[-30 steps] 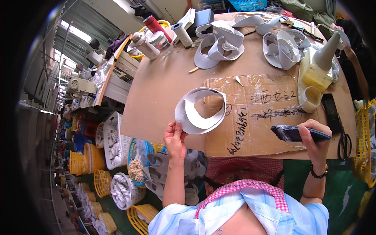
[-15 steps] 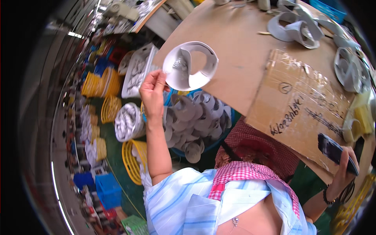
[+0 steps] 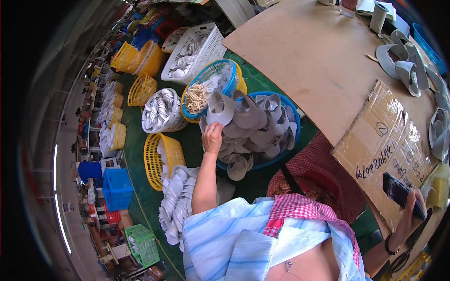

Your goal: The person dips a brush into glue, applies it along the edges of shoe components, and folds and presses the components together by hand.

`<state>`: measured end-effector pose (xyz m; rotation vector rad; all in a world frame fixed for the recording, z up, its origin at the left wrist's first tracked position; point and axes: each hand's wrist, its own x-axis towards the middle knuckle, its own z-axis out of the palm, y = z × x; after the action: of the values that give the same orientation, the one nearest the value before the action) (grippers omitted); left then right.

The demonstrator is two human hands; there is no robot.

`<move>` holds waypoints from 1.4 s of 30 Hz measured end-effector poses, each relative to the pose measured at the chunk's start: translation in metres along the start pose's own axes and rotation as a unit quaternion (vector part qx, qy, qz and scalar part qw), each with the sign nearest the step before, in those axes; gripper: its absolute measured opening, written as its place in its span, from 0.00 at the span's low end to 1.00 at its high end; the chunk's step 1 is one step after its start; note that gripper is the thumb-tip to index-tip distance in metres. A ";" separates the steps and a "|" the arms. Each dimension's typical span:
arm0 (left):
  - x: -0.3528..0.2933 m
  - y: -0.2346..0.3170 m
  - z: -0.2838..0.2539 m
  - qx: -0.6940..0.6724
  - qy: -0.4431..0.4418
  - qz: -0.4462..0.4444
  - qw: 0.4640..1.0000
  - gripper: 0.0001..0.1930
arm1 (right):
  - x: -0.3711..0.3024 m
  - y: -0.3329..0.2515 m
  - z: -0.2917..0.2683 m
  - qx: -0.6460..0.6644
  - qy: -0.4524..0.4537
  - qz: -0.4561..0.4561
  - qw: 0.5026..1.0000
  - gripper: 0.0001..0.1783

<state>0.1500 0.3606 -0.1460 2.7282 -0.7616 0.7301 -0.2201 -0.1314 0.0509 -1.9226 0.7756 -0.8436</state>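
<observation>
My left hand point(image 3: 213, 137) pinches the lower edge of a pale visor point(image 3: 221, 108), a ring-shaped band with a curved brim. It hangs over or rests on the heap of similar grey-white visors point(image 3: 255, 133) in a round blue basin point(image 3: 296, 129). Which of the two cannot be made out. Off to the right, my right hand point(image 3: 412, 206) grips a dark oblong thing point(image 3: 396, 189), its kind unclear, above the edge of a flat cardboard piece point(image 3: 389, 140). More visors point(image 3: 407, 70) lie on the table's far right side.
A brown tabletop point(image 3: 300, 51) curves away on the right, with a spool point(image 3: 378, 18) at its far end. Left of the basin stand a blue basket point(image 3: 191, 114) of pale sticks, a white basket point(image 3: 161, 112) and a yellow basket point(image 3: 154, 161). White stacked pieces point(image 3: 178, 201) lie near my left arm.
My left hand has carried a visor from above the table edge down and right to the heap in the basin. The right hand still holds the dark thing in nearly the same place.
</observation>
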 end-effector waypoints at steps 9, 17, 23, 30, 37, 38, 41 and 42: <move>-0.003 0.007 0.003 -0.079 -0.019 -0.105 0.991 0.07 | 0.010 -0.030 0.011 -0.016 -0.054 -0.019 0.998 0.10; 0.087 0.195 -0.038 -0.674 -0.096 -0.167 0.713 0.19 | 0.035 -0.059 0.034 -0.062 -0.107 -0.199 0.972 0.13; 0.130 0.351 -0.085 -0.840 -0.369 -0.058 0.394 0.27 | 0.056 -0.068 0.062 0.013 -0.261 -0.111 0.959 0.22; 0.139 0.405 -0.105 -0.715 -0.547 0.104 0.423 0.28 | 0.061 -0.047 0.027 0.043 -0.299 -0.129 0.944 0.14; 0.186 0.441 -0.124 -0.455 -0.755 0.366 0.298 0.26 | 0.038 -0.031 -0.016 0.086 -0.478 -0.148 0.862 0.06; 0.189 0.452 -0.125 -0.401 -0.769 0.400 0.297 0.26 | 0.034 -0.027 -0.024 0.040 -0.491 -0.152 0.857 0.07; 0.217 0.478 -0.107 -0.394 -0.742 0.477 0.258 0.17 | 0.025 -0.030 -0.048 0.136 -0.396 -0.127 0.899 0.05; 0.237 0.485 -0.097 -0.409 -0.715 0.452 0.342 0.23 | 0.022 -0.031 -0.063 0.133 -0.393 -0.129 0.901 0.05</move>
<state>0.0282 -0.1176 0.0943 0.9741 -2.0079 -1.8563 -0.2522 -0.1646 0.1086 -1.9008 -0.0841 -0.2330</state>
